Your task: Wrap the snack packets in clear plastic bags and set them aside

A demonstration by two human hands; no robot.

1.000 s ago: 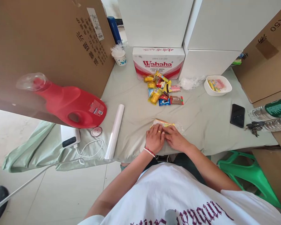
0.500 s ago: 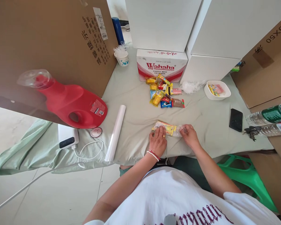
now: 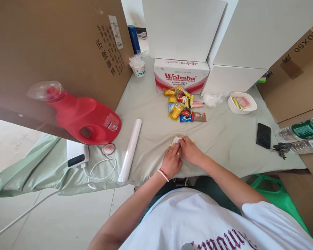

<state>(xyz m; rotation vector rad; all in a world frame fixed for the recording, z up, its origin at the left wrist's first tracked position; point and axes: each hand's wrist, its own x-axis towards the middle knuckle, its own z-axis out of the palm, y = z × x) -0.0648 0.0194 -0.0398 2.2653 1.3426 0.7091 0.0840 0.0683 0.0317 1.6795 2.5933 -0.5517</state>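
Near the table's front edge lies a yellow snack packet with clear plastic film over it (image 3: 175, 140), mostly covered by my hands. My left hand (image 3: 172, 161) rests on its near side, fingers stretched forward and pressing on it. My right hand (image 3: 190, 150) meets the left fingertips over the packet, its fingers closed and pinching what seems to be the film. A pile of wrapped snacks (image 3: 176, 110) sits farther back, in front of a Wahaba-style red and white carton (image 3: 181, 77). Crumpled clear plastic (image 3: 213, 99) lies right of the pile.
A white roll (image 3: 130, 149), red jug (image 3: 87, 119) and power bank (image 3: 77, 152) are at left. A white bowl (image 3: 242, 103), phone (image 3: 263, 135), keys (image 3: 281, 149) and bottles (image 3: 307, 127) stand or lie at right. A paper cup (image 3: 137, 66) is at the back.
My right hand has moved left from the packet's right end to beside my left fingertips, taking the loose film with it. The view has shifted slightly.
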